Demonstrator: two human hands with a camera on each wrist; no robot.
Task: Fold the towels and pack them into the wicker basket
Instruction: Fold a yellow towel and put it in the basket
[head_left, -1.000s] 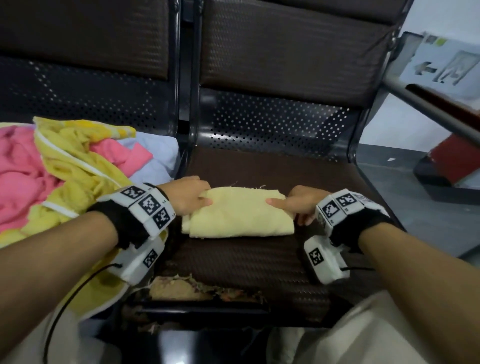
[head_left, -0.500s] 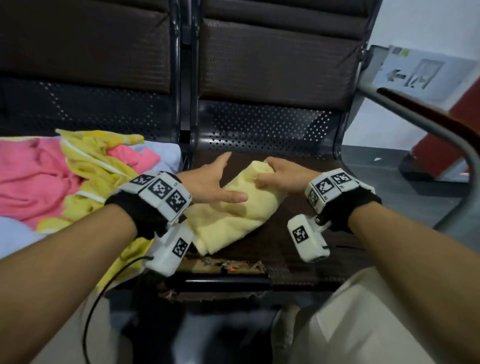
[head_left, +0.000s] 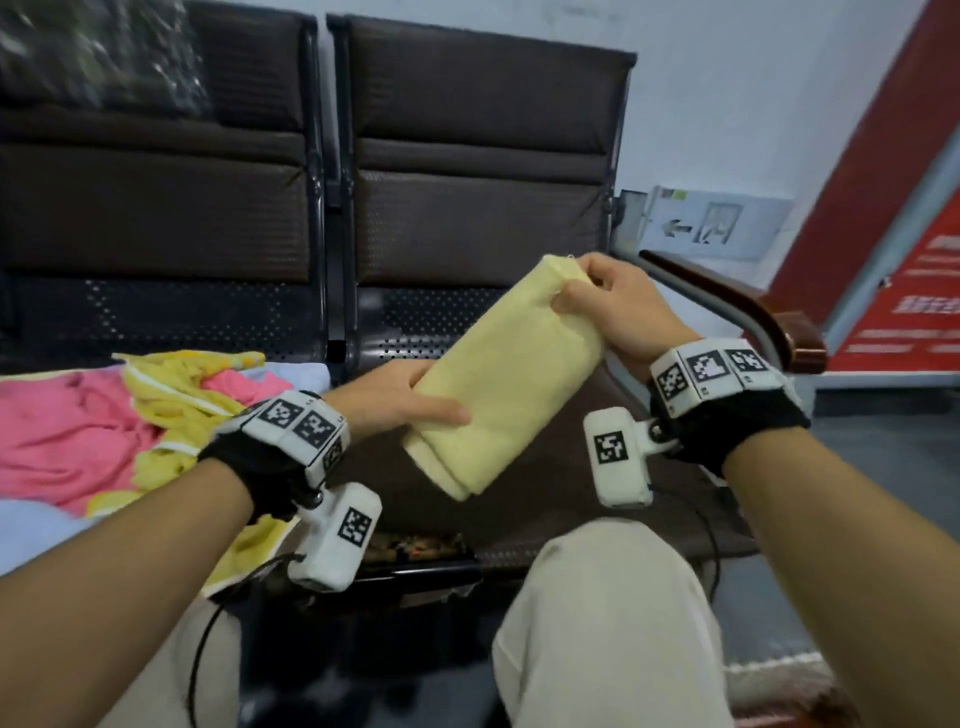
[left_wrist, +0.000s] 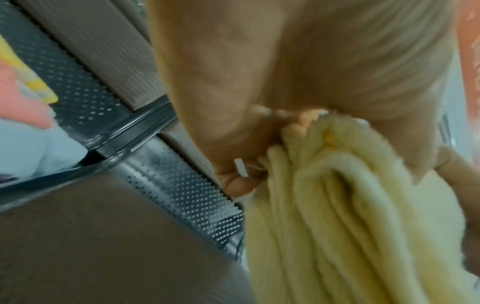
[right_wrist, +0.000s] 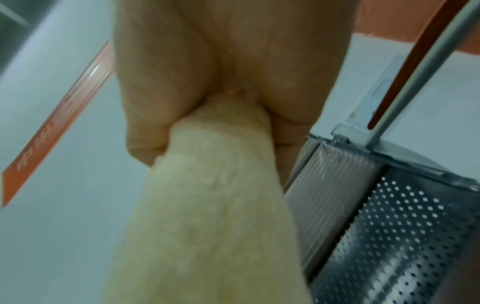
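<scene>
We hold the folded pale-yellow towel (head_left: 506, 384), a thick fuzzy oblong, above the perforated metal seat (head_left: 545, 499). Our left hand (head_left: 400, 402) grips its 7 o'clock end; our right hand (head_left: 618, 306) pinches the 1 o'clock corner.

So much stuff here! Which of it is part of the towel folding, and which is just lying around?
Part of the job:
- folded towel, held up by the left hand and right hand
- pile of pink and yellow towels on the left seat

Just there:
- chairs
- armrest
- arrow sign
- red banner

No basket is in view.
</scene>
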